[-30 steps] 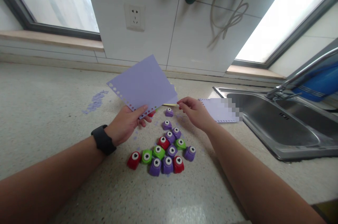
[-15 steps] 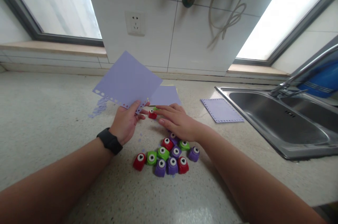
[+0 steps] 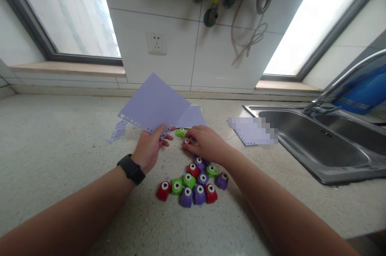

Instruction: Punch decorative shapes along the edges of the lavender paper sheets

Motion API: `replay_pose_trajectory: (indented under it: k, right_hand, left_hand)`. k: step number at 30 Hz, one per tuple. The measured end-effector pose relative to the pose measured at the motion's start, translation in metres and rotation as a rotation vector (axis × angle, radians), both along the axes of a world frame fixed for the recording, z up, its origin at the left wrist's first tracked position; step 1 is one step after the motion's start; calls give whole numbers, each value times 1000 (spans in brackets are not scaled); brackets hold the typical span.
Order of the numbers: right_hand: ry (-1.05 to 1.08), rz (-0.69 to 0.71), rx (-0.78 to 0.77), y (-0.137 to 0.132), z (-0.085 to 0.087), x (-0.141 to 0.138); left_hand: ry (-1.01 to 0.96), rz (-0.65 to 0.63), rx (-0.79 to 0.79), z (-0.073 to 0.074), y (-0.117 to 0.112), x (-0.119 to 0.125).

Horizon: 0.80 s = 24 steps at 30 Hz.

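My left hand (image 3: 149,147) pinches a lilac sheet of paper (image 3: 155,103) by its lower corner, thumb on top. Small punched holes run along the sheet's lower edges. My right hand (image 3: 208,143) has thumb and fingers closed around a red craft punch (image 3: 186,142), partly hidden by the fingers. A green craft punch (image 3: 180,132) stands just beyond it. Nearer to me sits a cluster of several red, green and purple punches, among them a red punch (image 3: 163,191) at its left end and a purple punch (image 3: 222,181) at its right.
Another lilac sheet (image 3: 191,116) lies behind the hands. A hole-edged sheet (image 3: 247,140), partly blurred, lies beside the steel sink (image 3: 313,135). Paper bits (image 3: 117,131) are scattered at left. A tiled wall with a socket (image 3: 156,43) and pipes stands behind the counter.
My right hand has closed on the red punch and drawn it to the right, away from the left hand. The left hand still holds the sheet. The camera view has shifted slightly.
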State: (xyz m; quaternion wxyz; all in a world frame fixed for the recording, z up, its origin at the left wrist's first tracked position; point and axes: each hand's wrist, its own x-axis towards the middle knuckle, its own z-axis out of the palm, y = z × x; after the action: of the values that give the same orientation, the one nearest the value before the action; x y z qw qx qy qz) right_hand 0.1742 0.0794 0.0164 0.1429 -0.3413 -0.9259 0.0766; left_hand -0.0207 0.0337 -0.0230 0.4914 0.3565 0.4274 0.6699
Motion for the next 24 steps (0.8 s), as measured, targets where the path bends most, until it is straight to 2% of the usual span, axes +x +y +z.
replay_pose_trajectory:
  k: [3, 6, 9, 11, 15, 17, 21, 24]
  right_hand:
    - [2, 2, -38, 2, -3, 1]
    - [120, -57, -171, 3, -2, 5]
    - [406, -176, -397, 4, 3, 16]
    - [656, -193, -535, 5, 7, 27]
    - [1143, -104, -699, 5, 13, 41]
    - [1312, -37, -753, 3, 15, 41]
    - [1460, 63, -801, -6, 18, 36]
    - [1451, 134, -716, -15, 19, 34]
  left_hand:
    - [15, -21, 2, -1, 0, 1]
    - [34, -37, 3, -2, 0, 1]
    - [54, -54, 13, -3, -1, 1]
    - [67, -67, 21, -3, -1, 1]
    - [53, -106, 12, -3, -3, 1]
    - [34, -135, -2, -4, -3, 1]
    - [19, -181, -10, -5, -5, 0]
    - [6, -214, -16, -6, -6, 0]
